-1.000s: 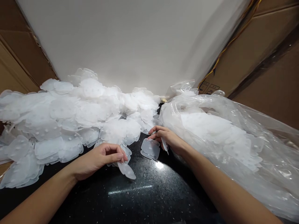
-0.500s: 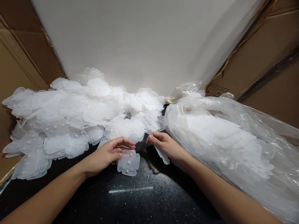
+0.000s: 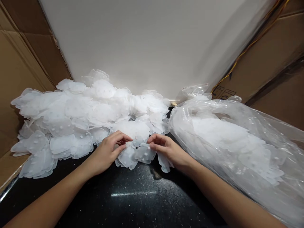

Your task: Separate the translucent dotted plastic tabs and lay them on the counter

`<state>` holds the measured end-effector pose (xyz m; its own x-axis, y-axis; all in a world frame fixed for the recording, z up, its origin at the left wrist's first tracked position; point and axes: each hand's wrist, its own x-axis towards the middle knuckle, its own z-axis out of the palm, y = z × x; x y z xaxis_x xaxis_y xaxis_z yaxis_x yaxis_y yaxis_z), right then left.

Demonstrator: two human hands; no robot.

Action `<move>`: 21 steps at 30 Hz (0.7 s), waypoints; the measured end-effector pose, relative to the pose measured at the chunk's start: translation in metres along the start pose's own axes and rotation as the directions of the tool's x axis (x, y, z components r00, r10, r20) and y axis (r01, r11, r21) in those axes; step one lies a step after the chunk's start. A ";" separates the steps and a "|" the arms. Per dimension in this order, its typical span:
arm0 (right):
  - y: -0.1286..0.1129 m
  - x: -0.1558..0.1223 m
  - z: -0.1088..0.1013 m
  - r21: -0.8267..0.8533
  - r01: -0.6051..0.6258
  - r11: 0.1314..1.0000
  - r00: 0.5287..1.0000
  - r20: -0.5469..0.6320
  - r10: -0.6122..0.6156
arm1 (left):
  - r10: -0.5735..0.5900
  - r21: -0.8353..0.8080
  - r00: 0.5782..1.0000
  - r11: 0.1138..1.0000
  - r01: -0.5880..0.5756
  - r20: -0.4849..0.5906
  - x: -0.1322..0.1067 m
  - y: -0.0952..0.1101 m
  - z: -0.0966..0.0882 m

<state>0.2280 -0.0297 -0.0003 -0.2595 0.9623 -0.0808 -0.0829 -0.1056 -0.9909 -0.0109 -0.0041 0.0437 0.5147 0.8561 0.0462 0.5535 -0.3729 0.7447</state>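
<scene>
A thin, frosted plastic sheet with small round bumps (image 3: 127, 157) hangs below the curled fingers and thumb of my left hand (image 3: 104, 153), which seems closed on its upper edge. My right hand (image 3: 169, 150) pinches another frosted sheet (image 3: 146, 154) between thumb and fingers, beside the first and overlapping it. More sheets (image 3: 164, 163) hang under my right palm, tucked against the hand. Just beyond my fingers lies a stack of similar sheets (image 3: 133, 129).
A large heap of frosted sheets (image 3: 90, 107) spreads along the back and left of the black speckled tabletop (image 3: 114, 209). At right lies a clear plastic bag (image 3: 251, 123) with many sheets inside. Cardboard (image 3: 23, 60) stands at left; a pale wall (image 3: 152, 44) rises behind.
My hands have come closer to the sheets between them. My right hand now pinches a sheet between the hands. The sheet by my left hand has tilted. The whole view has shifted slightly.
</scene>
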 end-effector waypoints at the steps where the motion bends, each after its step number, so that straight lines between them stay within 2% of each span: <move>1: 0.000 0.000 -0.004 -0.009 -0.023 1.000 0.999 -0.035 0.023 | 0.001 0.087 1.000 0.996 -0.001 -0.005 0.000 -0.002 -0.002; 4: 0.002 0.003 -0.010 -0.021 -0.090 0.996 0.987 -0.134 0.087 | -0.040 0.209 0.998 0.977 0.029 0.046 0.000 -0.007 -0.003; 6: 0.004 0.004 -0.011 -0.023 -0.073 0.997 0.982 -0.174 0.068 | -0.059 0.242 0.996 0.969 0.042 0.061 -0.001 -0.009 0.000; 8: 0.005 0.004 -0.008 -0.091 -0.035 0.995 0.983 -0.185 0.017 | -0.061 0.261 0.997 0.964 0.047 0.047 -0.003 -0.011 0.005; 10: 0.004 0.002 -0.004 -0.207 -0.022 0.978 0.990 -0.140 -0.008 | -0.051 0.245 0.998 0.969 0.043 0.027 -0.005 -0.012 0.008; 12: 0.003 0.000 0.001 -0.290 -0.028 0.957 0.998 -0.058 0.012 | -0.055 0.186 0.998 0.981 0.050 0.026 -0.007 -0.010 0.010; 14: 0.002 -0.001 0.006 -0.287 -0.043 0.957 0.999 0.004 0.046 | -0.102 0.068 0.991 0.993 0.096 0.083 -0.008 -0.005 0.009; 18: 0.002 -0.001 0.010 -0.154 -0.086 0.984 0.990 0.099 0.102 | -0.155 -0.260 0.948 0.938 0.229 0.277 -0.009 0.010 0.006; 21: 0.005 0.000 0.008 -0.044 -0.109 0.993 0.982 0.151 0.115 | -0.170 -0.380 0.933 0.879 0.290 0.318 -0.008 0.012 0.008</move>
<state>0.2196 -0.0321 -0.0039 -0.4100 0.8948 -0.1767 -0.0118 -0.1989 -0.9800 -0.0031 -0.0183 0.0475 0.5939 0.7485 -0.2951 0.3869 0.0560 0.9204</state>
